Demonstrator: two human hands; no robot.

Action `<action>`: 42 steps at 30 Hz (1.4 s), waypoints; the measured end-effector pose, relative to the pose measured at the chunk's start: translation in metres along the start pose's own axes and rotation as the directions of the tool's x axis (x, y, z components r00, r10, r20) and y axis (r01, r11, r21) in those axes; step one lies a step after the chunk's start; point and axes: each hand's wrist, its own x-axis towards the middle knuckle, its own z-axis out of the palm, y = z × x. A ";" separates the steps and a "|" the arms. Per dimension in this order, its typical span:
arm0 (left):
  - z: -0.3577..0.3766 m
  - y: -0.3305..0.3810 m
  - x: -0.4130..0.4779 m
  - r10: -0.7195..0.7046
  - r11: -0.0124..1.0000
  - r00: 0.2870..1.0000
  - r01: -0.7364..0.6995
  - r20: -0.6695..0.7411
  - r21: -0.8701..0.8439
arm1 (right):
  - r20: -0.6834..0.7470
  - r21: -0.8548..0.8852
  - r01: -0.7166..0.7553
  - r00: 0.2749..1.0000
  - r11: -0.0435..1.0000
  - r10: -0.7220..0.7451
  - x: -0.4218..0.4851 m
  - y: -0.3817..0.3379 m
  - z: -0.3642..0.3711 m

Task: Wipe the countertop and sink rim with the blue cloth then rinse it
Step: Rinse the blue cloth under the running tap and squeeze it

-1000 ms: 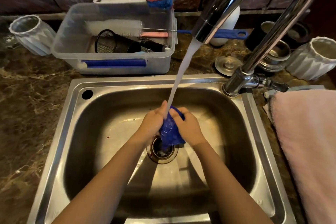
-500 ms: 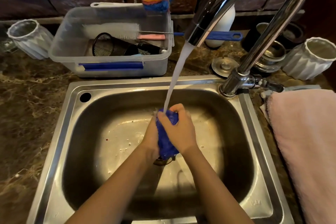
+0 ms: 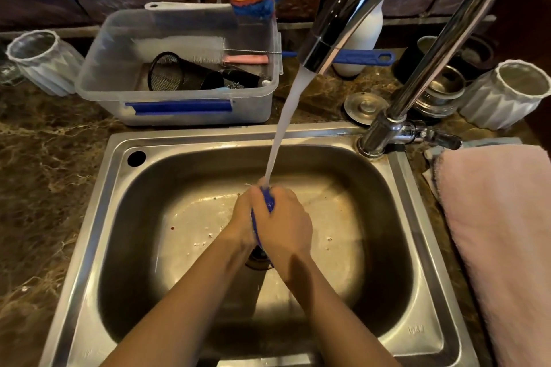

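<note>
Right hand (image 3: 287,219) and left hand (image 3: 242,217) both clench the blue cloth (image 3: 269,202), bunched between them under the tap stream (image 3: 283,128) over the sink (image 3: 208,135) drain. Judged soft, soaked, limp; best gripped as a wad.

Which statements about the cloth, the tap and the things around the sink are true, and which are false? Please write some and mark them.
1. Water runs from the faucet onto the blue cloth. True.
2. Only the right hand holds the cloth. False: the left hand grips it too.
3. The pink towel lies to the right of the sink. True.
4. The clear plastic bin stands inside the sink. False: it stands on the countertop behind the sink.
</note>
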 end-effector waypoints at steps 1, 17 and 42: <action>0.001 -0.004 -0.001 -0.013 1.000 1.000 0.013 0.022 -0.011 | -0.068 -0.014 -0.019 0.997 1.000 0.018 0.007 -0.001 0.004; -0.019 0.008 0.005 0.095 0.989 0.995 -0.099 0.036 0.107 | 0.007 -0.054 0.055 0.998 0.997 -0.054 0.000 -0.004 0.016; -0.017 0.007 0.017 0.036 0.998 0.992 -0.030 0.117 -0.049 | 0.198 0.391 -0.188 0.973 0.901 0.117 0.038 0.048 0.001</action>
